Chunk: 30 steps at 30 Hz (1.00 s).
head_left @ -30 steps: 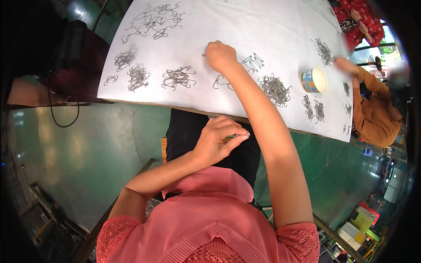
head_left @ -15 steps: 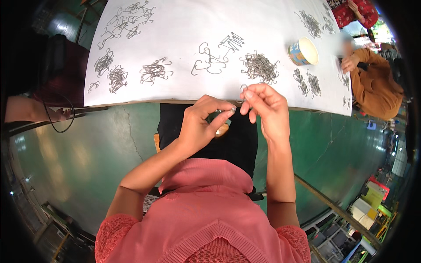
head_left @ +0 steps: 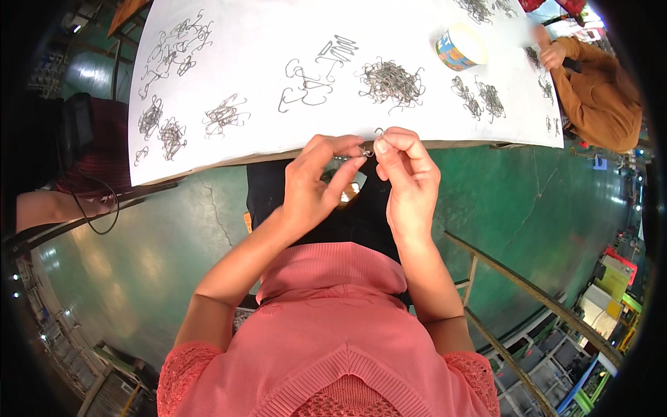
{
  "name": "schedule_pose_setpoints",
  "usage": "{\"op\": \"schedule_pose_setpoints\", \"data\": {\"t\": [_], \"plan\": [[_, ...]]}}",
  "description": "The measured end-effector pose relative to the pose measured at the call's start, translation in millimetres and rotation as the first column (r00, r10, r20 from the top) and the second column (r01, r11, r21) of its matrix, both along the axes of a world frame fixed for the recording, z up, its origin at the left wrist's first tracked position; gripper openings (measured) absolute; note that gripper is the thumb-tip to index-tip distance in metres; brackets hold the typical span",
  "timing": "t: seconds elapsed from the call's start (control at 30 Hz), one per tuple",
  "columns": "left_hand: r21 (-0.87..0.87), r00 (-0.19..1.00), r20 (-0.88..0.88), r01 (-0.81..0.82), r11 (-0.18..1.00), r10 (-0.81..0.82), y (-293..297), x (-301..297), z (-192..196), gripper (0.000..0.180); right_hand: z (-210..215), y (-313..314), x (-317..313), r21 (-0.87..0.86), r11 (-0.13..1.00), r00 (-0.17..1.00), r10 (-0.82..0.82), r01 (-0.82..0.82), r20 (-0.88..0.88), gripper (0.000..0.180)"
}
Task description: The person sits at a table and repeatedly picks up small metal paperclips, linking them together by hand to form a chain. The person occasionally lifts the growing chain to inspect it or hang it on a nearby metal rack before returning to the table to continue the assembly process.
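Over on the left of the white paper-covered table (head_left: 229, 42) we've got loose tangles of thin wire hooks (head_left: 174, 52), dull grey and springy-looking, with a couple of smaller clumps (head_left: 158, 128) lower down near the edge. Moving toward the middle, our left hand (head_left: 316, 184) sits right at the table's near edge, thumb and fingers pinched together on a small metal hook (head_left: 368, 148), and our right hand (head_left: 406, 177) pinches the same piece from the other side, fingertips nearly touching the left ones. Just beyond them on the paper is a dense, scribbly heap of wire pieces (head_left: 390, 80). Further right there's a short round paper cup (head_left: 458, 47) with a blue and yellow printed band, standing upright. At the far right a person in a brown sleeve (head_left: 597, 97) works at the table's corner.
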State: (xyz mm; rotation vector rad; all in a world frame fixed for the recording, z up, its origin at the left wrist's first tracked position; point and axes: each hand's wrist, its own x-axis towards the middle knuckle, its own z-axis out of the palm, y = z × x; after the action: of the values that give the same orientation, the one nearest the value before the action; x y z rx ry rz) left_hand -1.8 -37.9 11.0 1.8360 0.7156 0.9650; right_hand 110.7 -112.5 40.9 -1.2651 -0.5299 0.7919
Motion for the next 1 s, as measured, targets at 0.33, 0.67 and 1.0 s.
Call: {"op": "schedule_pose_setpoints", "data": {"t": [0.33,0.67,1.0], "plan": [[0.474,0.823,-0.443,-0.123,0.872,0.357,161,60,-54,0.017,-1,-11,1,0.109,0.994,0.994,-0.043,0.032,0.097,0.004],[0.350,0.784,-0.598,0.068,0.934,0.167,180,76,-52,0.017,-4,-19,3,0.109,0.993,0.990,-0.066,0.052,0.126,0.005],[-0.537,0.950,-0.083,0.213,0.816,-0.302,81,26,29,0.016,-21,-2,2,0.156,0.987,0.997,0.017,-0.028,0.070,0.009]]}}
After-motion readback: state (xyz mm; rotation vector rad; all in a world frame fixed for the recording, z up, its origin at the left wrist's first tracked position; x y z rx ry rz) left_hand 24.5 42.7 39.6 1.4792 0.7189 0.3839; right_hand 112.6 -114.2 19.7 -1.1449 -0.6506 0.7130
